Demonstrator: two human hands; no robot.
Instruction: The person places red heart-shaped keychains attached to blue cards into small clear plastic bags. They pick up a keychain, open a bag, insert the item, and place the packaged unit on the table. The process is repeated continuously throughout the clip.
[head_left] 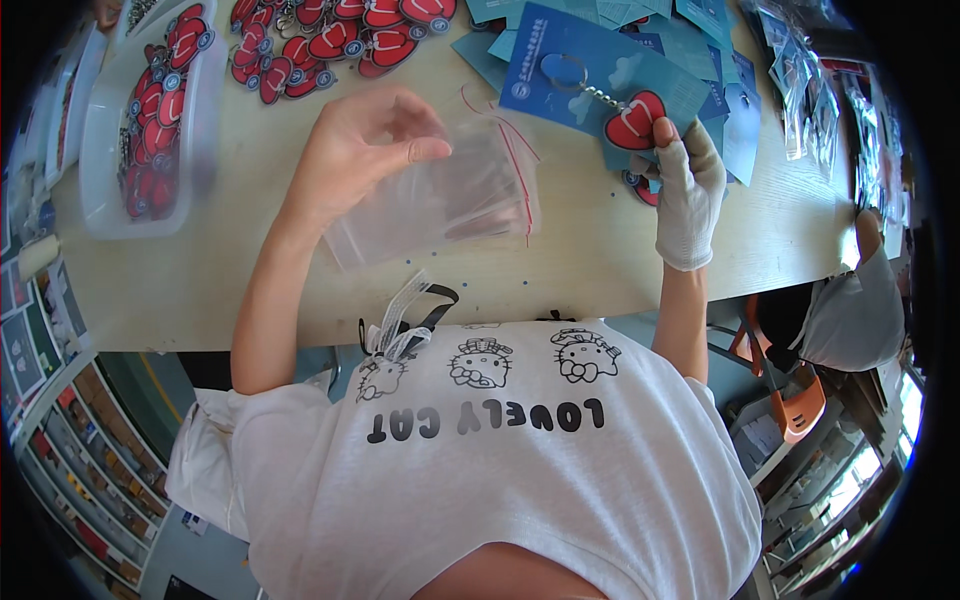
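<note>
My right hand [690,190], in a white glove with bare thumb tip, pinches the lower right corner of a blue card [535,60]. On that card lies a keychain [633,122] with a red heart-shaped pendant, a short chain and a silver ring; my thumb presses at the heart's edge. Bare, my left hand [375,150] is raised with fingers curled and thumb apart from them, and I see nothing held in it. Beneath and beside it lies a stack of clear zip bags [480,190] with red seal lines. Another red keychain [640,188] is partly hidden beneath my right hand.
Red keychains [335,40] are heaped at the far side, and more fill a clear plastic tub [95,190] at left. Blue cards [690,45] lie spread at far right. Filled clear bags [800,90] pile up along the right edge, near another person's arm [868,240].
</note>
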